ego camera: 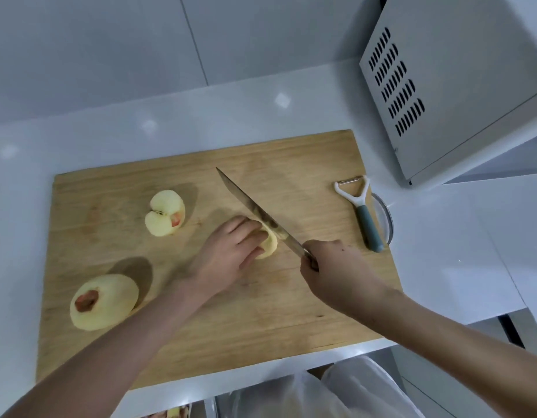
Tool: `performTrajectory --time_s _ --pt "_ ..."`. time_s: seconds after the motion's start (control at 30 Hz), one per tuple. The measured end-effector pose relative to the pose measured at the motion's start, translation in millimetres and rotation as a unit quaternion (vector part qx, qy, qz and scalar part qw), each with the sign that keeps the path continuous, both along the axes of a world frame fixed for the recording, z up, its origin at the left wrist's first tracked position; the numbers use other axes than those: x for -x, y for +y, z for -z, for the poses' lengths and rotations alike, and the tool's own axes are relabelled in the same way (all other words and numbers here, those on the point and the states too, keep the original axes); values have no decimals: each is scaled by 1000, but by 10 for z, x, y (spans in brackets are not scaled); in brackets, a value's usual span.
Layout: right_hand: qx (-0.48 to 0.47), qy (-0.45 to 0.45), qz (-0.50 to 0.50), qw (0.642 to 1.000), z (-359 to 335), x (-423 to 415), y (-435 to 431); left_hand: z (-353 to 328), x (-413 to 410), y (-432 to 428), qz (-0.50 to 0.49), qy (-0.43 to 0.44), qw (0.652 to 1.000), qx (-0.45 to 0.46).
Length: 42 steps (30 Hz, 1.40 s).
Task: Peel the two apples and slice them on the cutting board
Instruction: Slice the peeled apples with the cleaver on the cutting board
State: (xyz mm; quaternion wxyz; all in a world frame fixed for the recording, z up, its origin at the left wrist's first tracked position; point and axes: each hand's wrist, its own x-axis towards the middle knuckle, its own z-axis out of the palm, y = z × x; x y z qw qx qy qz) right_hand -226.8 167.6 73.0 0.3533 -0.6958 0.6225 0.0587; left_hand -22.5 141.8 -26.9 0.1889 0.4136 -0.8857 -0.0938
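Two peeled apples on the cutting board [261,312], one under the blade.
At the left a whole peeled apple [104,306] is set unsteadied and could roll; beyond it a cut half [165,213] is rested. Mid-board, an apple piece [268,241] is pinched by the curled fingers [246,229] of the left hand [231,254], just beside the knife [255,211] gripped in the right hand [336,267]. A fingertip could be nicked if the wet piece slips. A peeler [362,212] is laid at the right edge.
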Motion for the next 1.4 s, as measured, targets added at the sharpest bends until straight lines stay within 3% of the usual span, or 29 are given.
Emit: performTrajectory --time_s 0.37,0.73,1.0,1.4 --pt "-21 7 -45 999 9 -25 -117 -45 2 29 -13 -9 1000 -19" --pt "-36 -28 6 999 229 -106 -162 -52 -11 23 -5 5 1000 -11" --pt "-18 5 -34 999 -38 -44 -56 -45 -9 11 -3 7 1000 -17" --pt "-61 9 1 998 164 -148 -167 -28 -4 26 -5 19 1000 -2"
